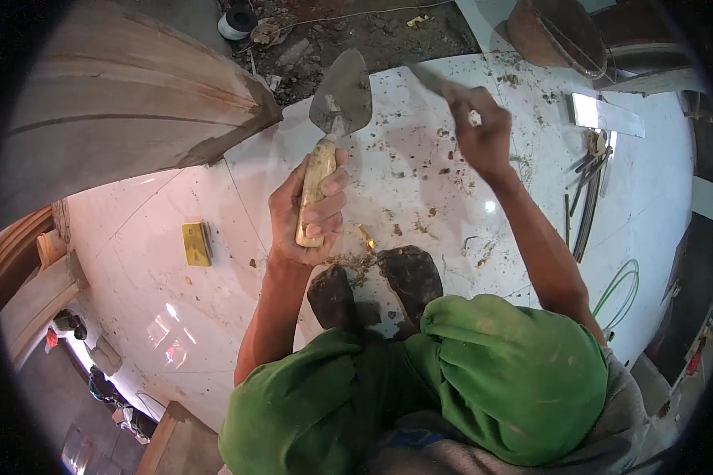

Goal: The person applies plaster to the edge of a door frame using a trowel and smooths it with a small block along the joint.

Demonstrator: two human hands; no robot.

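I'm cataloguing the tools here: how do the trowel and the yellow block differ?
The trowel is gripped in the left hand; the yellow block lies on the floor. The trowel has a grey blade and pale handle; the block is mostly yellow. The trowel is long; the block is compact.

Left hand (287, 222) left of centre, fingers (325, 208) curled; right hand (487, 138) upper right of centre; forearms (543, 245) bare.

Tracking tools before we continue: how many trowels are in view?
1 clear trowel, in the left hand. The right hand holds a blurred grey thing I can't identify, possibly another; more may be hidden.
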